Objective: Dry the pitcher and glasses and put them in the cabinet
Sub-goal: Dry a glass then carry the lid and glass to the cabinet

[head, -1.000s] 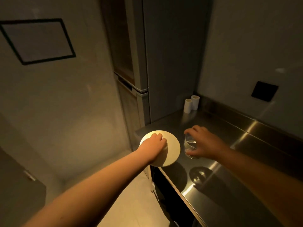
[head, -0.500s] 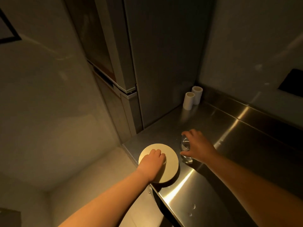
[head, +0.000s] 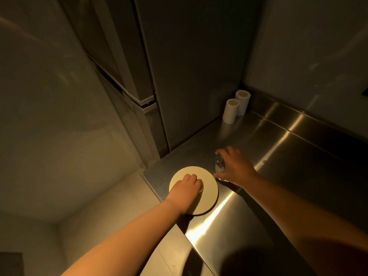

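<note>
Looking down from the head camera: a stainless steel counter (head: 278,156) is seen in dim, warm light, its near-left corner in frame. A round cream-coloured disc (head: 209,188) lies flat at that corner, close to the counter edge. The left hand (head: 186,188) is set on top of the disc, knuckles up, fingers curled under; something pale shows at the fingertips, but whether anything is gripped cannot be told. Just right of the disc, a clear glass (head: 219,168) stands on the counter. It is held from above and from the right by the right hand (head: 235,166), fingers curved round its rim and side, thumb at the near side. Glass and disc are close together; contact between them cannot be confirmed. Most of the glass is hidden by the hand. At the back corner of the counter, two white cylinders (head: 236,106) stand upright, touching or nearly so, well apart from the hands. A tall grey cabinet (head: 189,66) is seen behind the counter's left end, its side panel meeting the counter. Both forearms are bare. A bright reflection streak is seen on the steel near the disc.
</note>
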Demonstrator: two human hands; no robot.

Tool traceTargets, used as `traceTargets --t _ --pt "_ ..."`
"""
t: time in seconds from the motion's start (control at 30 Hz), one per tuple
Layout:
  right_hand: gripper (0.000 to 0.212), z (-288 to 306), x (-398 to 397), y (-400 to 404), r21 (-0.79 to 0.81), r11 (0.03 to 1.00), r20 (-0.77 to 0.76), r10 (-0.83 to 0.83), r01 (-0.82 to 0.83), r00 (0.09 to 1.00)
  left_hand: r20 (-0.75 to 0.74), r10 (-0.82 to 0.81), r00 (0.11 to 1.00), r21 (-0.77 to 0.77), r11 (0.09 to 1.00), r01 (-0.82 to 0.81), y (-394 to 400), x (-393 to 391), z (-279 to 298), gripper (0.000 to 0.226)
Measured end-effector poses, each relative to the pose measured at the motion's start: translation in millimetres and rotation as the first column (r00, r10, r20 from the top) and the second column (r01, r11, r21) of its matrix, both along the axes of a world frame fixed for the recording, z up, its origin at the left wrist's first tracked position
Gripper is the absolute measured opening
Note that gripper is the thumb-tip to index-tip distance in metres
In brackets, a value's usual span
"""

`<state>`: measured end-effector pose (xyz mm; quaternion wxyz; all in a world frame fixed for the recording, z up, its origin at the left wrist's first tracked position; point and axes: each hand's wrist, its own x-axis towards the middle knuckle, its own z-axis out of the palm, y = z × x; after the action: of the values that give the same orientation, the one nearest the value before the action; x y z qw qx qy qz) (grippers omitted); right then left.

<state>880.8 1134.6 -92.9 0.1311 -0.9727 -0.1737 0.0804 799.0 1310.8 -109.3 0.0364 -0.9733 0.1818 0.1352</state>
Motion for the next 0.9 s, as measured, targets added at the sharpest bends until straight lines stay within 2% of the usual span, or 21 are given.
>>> traceTargets --t 0.53,0.67,0.73,0.8,0.83,0.9 --pt "0.080 -18.2 20.5 -10.4 0.007 1.000 0.000 -0.022 0.022 1.000 0.028 0.004 1.000 -0.030 1.000 -0.003 -10.1 6.8 -13.9 0.054" --pt "0.090 -21.8 10.3 -14.6 0.036 0.999 0.102 -0.024 0.020 0.995 0.114 -0.013 0.993 -0.021 1.000 0.015 -8.6 1.5 -14.1 0.058" --pt "0.086 -28.6 -10.5 -21.2 0.161 0.982 0.176 -0.127 0.098 0.976 0.188 -0.047 0.981 -0.041 0.998 0.056 -9.0 -6.5 -19.1 0.063" --pt "0.079 -42.5 -47.4 -32.3 0.312 0.922 0.195 -0.299 0.230 0.934 0.221 -0.105 0.970 -0.115 0.984 0.133 -15.7 -20.8 -21.3 0.058" --pt "0.076 -51.7 -70.2 -39.2 0.338 0.894 0.183 -0.368 0.293 0.911 0.230 -0.157 0.960 -0.164 0.967 0.197 -22.5 -29.9 -21.7 0.051" --pt "0.069 -71.3 -119.4 -54.4 0.290 0.873 0.140 -0.444 0.392 0.885 0.220 -0.272 0.937 -0.239 0.916 0.322 -37.6 -50.9 -23.1 0.042"
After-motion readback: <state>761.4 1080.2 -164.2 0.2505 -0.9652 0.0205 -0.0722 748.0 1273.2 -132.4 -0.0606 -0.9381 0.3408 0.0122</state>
